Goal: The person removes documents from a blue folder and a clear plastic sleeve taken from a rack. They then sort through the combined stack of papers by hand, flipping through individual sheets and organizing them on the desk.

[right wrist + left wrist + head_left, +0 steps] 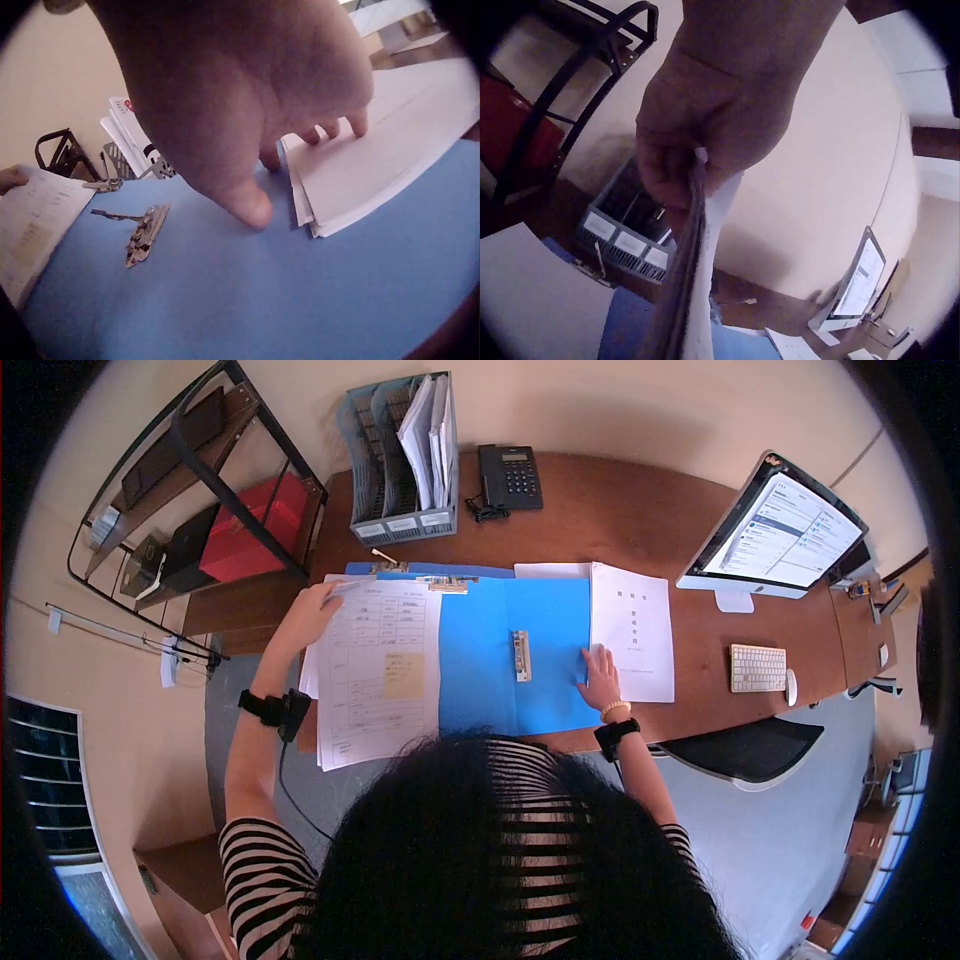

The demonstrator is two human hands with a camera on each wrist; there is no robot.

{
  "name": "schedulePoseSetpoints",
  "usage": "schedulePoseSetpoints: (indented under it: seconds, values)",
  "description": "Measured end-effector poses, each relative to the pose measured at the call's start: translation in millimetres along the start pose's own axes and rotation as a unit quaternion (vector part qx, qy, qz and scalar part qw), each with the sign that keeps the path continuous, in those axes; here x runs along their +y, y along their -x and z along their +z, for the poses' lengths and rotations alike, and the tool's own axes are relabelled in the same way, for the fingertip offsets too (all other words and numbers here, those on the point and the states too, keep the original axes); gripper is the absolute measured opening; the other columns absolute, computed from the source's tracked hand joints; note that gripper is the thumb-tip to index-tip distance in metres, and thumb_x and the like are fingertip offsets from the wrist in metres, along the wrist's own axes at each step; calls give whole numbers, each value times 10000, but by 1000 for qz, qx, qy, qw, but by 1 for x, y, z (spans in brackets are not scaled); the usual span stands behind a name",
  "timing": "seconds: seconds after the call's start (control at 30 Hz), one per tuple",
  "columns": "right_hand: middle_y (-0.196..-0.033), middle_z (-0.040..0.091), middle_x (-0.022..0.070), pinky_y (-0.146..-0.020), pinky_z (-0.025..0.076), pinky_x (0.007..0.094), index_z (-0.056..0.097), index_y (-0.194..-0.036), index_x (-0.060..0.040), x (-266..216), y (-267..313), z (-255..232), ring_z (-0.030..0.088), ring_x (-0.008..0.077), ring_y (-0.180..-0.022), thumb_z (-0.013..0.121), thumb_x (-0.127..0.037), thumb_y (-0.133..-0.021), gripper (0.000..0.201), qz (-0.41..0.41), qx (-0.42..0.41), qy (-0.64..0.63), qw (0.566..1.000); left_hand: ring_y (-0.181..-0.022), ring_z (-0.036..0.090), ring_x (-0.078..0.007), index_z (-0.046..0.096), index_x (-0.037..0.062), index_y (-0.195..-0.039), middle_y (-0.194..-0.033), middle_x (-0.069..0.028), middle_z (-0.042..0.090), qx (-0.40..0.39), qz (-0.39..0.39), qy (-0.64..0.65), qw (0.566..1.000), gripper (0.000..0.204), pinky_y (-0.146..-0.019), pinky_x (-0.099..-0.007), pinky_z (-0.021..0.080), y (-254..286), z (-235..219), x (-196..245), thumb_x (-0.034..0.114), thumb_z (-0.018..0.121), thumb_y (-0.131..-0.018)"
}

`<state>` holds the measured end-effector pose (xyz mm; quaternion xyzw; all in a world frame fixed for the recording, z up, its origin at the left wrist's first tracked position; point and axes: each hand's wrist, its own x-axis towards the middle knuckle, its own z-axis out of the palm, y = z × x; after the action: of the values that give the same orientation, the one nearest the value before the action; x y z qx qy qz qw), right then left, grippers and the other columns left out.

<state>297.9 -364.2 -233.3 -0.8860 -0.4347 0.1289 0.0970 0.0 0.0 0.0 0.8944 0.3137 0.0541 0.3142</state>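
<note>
A blue folder (475,660) lies spread on the desk, a metal clip (521,655) at its middle. The left hand (312,618) pinches the top left corner of a stack of printed sheets (365,690) bearing a yellow note (404,675); in the left wrist view the left hand (712,112) grips the stack's edge between thumb and fingers. Fingers spread, the right hand (602,678) rests at the folder's right edge beside white papers (640,640). The right wrist view shows the right hand (255,97) with its thumb on the blue cover and fingertips on the white papers (382,135).
Behind the folder stand a grey file rack (405,528) and a black telephone (511,478). To the right are a monitor (785,525), a keyboard (758,668) and a mouse (791,687). A black shelf with a red box (255,530) stands at the left.
</note>
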Motion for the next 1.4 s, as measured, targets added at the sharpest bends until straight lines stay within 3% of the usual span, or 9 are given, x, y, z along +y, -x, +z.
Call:
schedulePoseSetpoints:
  seconds: [0.3, 0.37, 0.47, 0.57, 0.9, 0.97, 1.1, 1.17, 1.4]
  values:
    - [-1304, 143, 228, -948, 213, 453, 235, -1266, -166, -6, -1, 2, 150, 392, -1196, 596, -238, -658, 711, 11, 7, 24, 1000, -881, 507, -340, 502, -14, -1004, -923, -207, 541, -56, 70, -101, 991, 255, -758, -358, 396, -30, 34, -9, 102, 443, -783]
    - [-1305, 142, 228, -948, 209, 457, 230, -1269, -168, -5, -1, 3, 143, 393, -1198, 595, -243, -660, 713, 16, 9, 21, 1000, -776, 550, -310, 516, 25, -1003, -861, -194, 561, -64, 149, -138, 977, 243, -660, -351, 441, -37, 36, -16, 70, 426, -782]
    - [-1310, 124, 227, -949, 201, 465, 214, -1276, -169, -5, -2, 4, 126, 391, -1205, 586, -255, -672, 714, 18, 5, 20, 1000, -617, 567, -245, 534, 86, -1009, -781, -166, 572, -159, 101, -74, 979, 278, -517, -315, 459, -31, 31, 7, 23, 412, -767]
    - [-1317, 100, 227, -952, 185, 475, 194, -1283, -170, -10, -1, 2, 104, 395, -1210, 571, -275, -689, 711, 36, -16, 29, 999, -516, 544, -187, 545, 135, -1014, -734, -144, 571, -213, 40, -109, 970, 329, -422, -278, 439, -17, 26, 36, -7, 410, -749]
    - [-1326, 93, 207, -958, 169, 486, 169, -1287, -155, -12, -4, 2, 79, 381, -1222, 556, -299, -714, 706, 51, -25, 43, 997, -508, 549, -202, 537, 153, -1038, -739, -140, 579, -235, 66, -121, 962, 371, -456, -293, 455, -9, 62, 13, -11, 416, -729]
    - [-1310, 122, 230, -937, 194, 494, 177, -1287, -163, -7, -4, 8, 130, 415, -1194, 566, -291, -695, 720, 33, -1, 43, 999, -607, 575, -245, 533, 168, -1036, -797, -144, 587, -316, 38, -51, 947, 362, -528, -330, 467, -5, 76, 21, 3, 427, -731]
    - [-1306, 133, 230, -926, 221, 490, 185, -1285, -167, -2, -2, 4, 159, 419, -1182, 577, -286, -686, 726, 21, 1, 46, 999, -719, 570, -295, 534, 168, -1030, -839, -146, 584, -308, 145, -129, 931, 358, -620, -366, 459, -1, 100, 30, 7, 448, -722]
    - [-1315, 125, 213, -951, 198, 471, 204, -1277, -147, 0, 1, 5, 138, 394, -1201, 579, -264, -696, 701, -7, 18, 29, 999, -798, 542, -326, 541, 160, -1021, -888, -152, 572, -231, 184, -89, 951, 357, -690, -389, 437, -8, 112, 10, 4, 468, -709]
    - [-1277, 219, 230, -939, 232, 453, 266, -1250, -127, 0, -10, -3, 196, 392, -1179, 565, -262, -714, 628, 15, 3, -20, 1000, -818, 561, -253, 531, 69, -1028, -922, -152, 574, -143, 173, 24, 974, 312, -739, -315, 420, -24, 29, 35, -12, 443, -740]
